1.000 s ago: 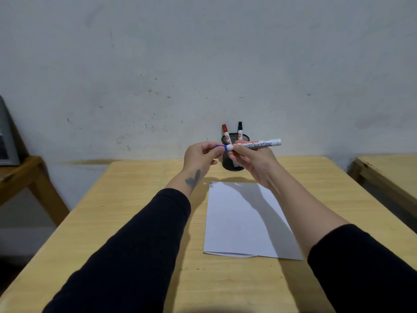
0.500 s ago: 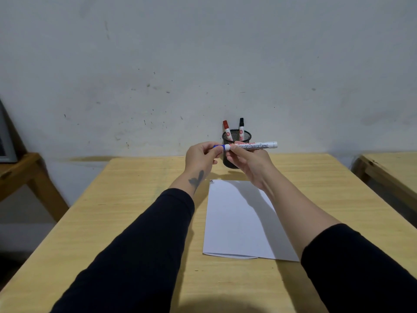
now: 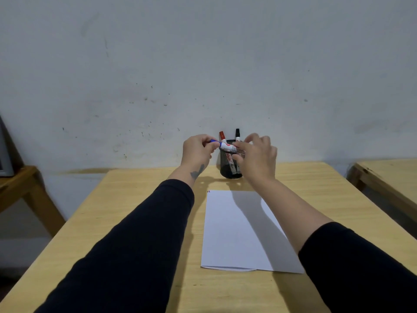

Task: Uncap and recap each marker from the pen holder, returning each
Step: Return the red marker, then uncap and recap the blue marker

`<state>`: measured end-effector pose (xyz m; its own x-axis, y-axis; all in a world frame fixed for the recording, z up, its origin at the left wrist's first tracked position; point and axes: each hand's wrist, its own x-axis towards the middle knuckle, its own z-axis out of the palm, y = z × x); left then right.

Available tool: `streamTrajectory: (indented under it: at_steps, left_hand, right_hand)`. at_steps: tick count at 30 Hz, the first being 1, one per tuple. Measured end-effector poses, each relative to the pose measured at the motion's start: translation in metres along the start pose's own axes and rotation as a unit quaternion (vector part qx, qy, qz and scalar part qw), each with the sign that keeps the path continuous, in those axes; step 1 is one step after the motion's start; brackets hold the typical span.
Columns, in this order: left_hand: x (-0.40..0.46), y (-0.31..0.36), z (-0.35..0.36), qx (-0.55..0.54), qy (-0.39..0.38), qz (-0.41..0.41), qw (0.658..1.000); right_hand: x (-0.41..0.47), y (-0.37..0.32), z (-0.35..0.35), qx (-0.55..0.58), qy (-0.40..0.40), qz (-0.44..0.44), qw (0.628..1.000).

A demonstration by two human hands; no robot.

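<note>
Marker: white-barrelled marker with a blue cap (image 3: 228,147), held level right in front of the holder's rim.
Left hand (image 3: 197,151): fingers pinched on the blue cap end.
Right hand (image 3: 257,158): thumb and fingertips on the barrel, other fingers fanned loose.
Holder: black mesh metal pen cup (image 3: 230,168) at the far edge of the pale wooden table (image 3: 140,222), red-capped marker (image 3: 222,136) and black-capped marker (image 3: 237,134) standing in it.
Paper: white sheet (image 3: 234,231) lying flat, nearer than the cup.

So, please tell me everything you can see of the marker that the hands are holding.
The blue marker has a white barrel with printed lettering and a blue cap end. It lies nearly level in the air, in front of the pen holder. The left hand pinches the blue end; the right hand holds the barrel and hides its far end.
</note>
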<state>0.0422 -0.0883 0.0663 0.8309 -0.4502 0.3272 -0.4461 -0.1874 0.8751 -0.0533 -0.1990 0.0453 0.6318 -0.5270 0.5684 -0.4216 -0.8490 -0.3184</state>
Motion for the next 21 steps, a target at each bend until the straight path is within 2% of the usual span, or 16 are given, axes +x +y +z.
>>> streamTrajectory:
  at_steps: [2, 5, 11, 14, 17, 21]
  left_hand:
    - [0.003, 0.002, 0.005, -0.010, -0.001, 0.009, 1.000]
    - [0.011, 0.001, 0.013, -0.045, 0.021, 0.009, 0.999]
    - [0.024, -0.035, 0.046, 0.052, 0.000, -0.040, 0.998]
    - [0.027, -0.053, 0.068, 0.043, -0.014, -0.068, 0.997]
    - [0.031, -0.066, 0.086, 0.008, -0.020, -0.086, 0.996]
    - [0.034, -0.077, 0.101, -0.051, -0.008, -0.070, 0.996]
  right_hand:
    - [0.006, -0.005, 0.005, 0.034, -0.007, -0.031, 0.999]
    - [0.023, -0.009, 0.008, 0.112, -0.010, 0.013, 0.994]
    - [0.078, -0.010, -0.001, 0.234, 0.023, 0.088, 0.968]
    - [0.098, -0.007, 0.005, 0.257, 0.019, 0.113, 0.960]
    - [0.106, -0.004, 0.020, 0.248, -0.013, 0.124, 0.961]
    - [0.106, 0.003, 0.052, 0.161, -0.104, 0.134, 0.972]
